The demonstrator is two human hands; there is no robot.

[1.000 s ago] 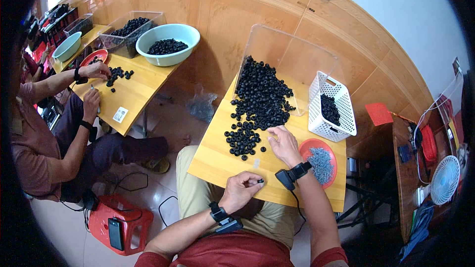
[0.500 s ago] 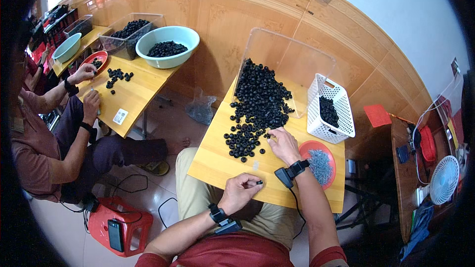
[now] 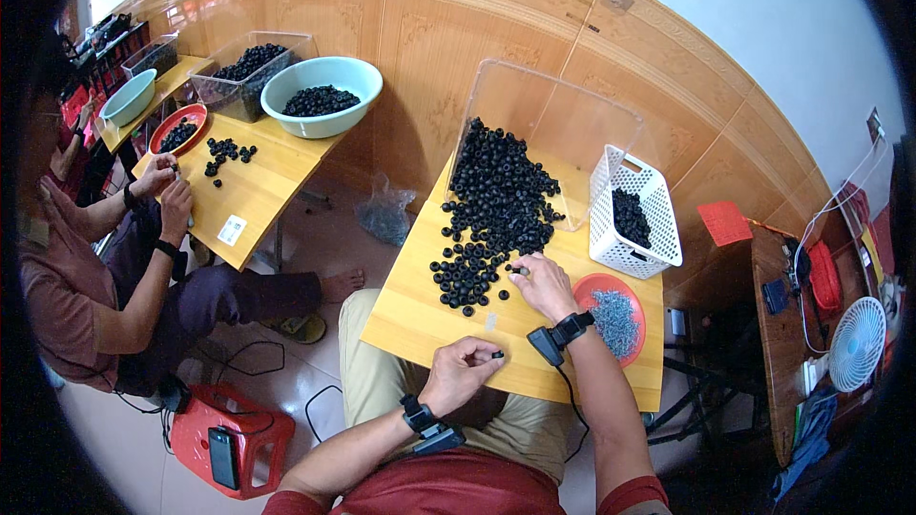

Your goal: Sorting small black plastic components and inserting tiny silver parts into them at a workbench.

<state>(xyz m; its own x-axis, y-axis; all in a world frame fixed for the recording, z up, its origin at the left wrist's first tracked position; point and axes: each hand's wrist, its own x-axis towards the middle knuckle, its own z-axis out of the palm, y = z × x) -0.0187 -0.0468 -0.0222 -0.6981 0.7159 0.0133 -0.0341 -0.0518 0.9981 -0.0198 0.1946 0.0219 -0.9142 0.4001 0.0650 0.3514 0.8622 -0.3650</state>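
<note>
head: left hand (image 3: pixel 458 372) pinches a stubby black piece (image 3: pixel 497 355); right hand (image 3: pixel 544 284), grip unclear, beside round, holed beads (image 3: pixel 465 277)

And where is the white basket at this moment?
In the head view, the white basket stands at the right side of the wooden table, just beyond the red plate and right of the black pile.

Black ring-shaped pieces (image 3: pixel 498 172): dozens. White rectangular plastic basket (image 3: pixel 625 257): 1. Red round plastic plates (image 3: pixel 584 284): 2. Pale-blue round plastic basins (image 3: pixel 320 126): 2.

Held black piece (image 3: pixel 497 355), partly hidden
</note>
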